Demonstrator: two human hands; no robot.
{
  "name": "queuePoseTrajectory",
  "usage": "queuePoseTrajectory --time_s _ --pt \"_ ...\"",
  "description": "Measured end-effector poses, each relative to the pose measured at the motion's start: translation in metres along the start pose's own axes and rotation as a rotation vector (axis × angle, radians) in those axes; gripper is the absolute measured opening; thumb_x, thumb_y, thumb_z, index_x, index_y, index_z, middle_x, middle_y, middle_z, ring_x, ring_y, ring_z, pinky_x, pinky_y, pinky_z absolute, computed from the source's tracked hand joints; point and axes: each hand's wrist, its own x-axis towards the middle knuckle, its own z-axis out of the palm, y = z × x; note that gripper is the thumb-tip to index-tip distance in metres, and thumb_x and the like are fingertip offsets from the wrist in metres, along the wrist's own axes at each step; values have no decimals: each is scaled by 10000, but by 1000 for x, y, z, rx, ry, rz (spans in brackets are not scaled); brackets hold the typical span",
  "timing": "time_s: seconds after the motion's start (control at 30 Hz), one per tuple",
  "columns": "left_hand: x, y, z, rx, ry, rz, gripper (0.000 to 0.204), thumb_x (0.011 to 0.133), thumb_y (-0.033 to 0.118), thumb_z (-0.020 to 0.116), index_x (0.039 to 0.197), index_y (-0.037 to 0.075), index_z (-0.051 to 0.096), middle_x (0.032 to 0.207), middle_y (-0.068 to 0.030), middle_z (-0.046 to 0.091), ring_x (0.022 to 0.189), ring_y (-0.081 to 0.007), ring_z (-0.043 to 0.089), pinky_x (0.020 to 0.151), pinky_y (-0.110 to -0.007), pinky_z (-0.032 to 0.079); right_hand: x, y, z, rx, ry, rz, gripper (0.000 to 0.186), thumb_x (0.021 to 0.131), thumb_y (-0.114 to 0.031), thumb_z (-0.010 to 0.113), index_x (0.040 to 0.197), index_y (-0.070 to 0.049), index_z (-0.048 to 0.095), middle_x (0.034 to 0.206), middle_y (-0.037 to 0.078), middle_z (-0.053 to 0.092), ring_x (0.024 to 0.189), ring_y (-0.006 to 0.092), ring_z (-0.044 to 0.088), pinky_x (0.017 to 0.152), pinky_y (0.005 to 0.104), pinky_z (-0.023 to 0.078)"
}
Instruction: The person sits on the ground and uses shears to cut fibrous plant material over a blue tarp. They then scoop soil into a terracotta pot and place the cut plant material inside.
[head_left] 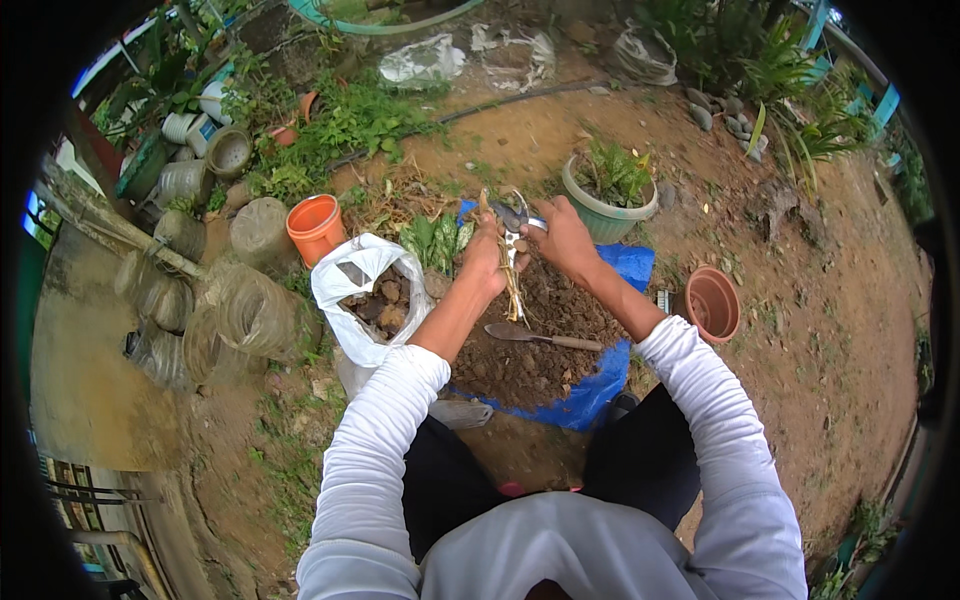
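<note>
My left hand [488, 250] grips a pale plant cutting [513, 295] with stringy roots hanging down. My right hand [560, 235] holds pruning shears [520, 220], whose blades are at the upper part of the cutting. Below both hands, a trowel [520, 334] with a wooden handle lies on loose soil [505, 372] spread over a blue tarp [625, 262]. Just left of my left hand are variegated leaves [432, 245] and a white plastic bag [335, 315] of dark clods.
An orange bucket [312, 232] stands left, near stacked plastic-wrapped containers [255, 310]. A green pot with a fern [610, 225] is behind my right hand; a terracotta-coloured pot [712, 335] is at right. Stones [700, 118], plants and a hose [460, 112] lie farther back.
</note>
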Motion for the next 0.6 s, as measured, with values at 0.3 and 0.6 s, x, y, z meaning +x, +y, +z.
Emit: queuePoseTrajectory --time_s 0.3,0.6 --pt "16 -13 -6 3 251 45 398 1028 409 297 959 85 517 752 -66 577 572 -173 551 420 -319 417 -67 -25 5 -185 -264 50 984 715 -485 707 1478 -75 239 1490 254 230 1355 461 251 1101 568 217" --pt "-4 -27 23 -87 284 -86 364 1031 363 337 1007 79 564 799 -66 600 617 -195 556 480 -357 444 -60 -5 31 -36 -268 152 1225 588 -333 766 1517 -217 -25 1459 322 209 1308 520 283 1061 562 272"
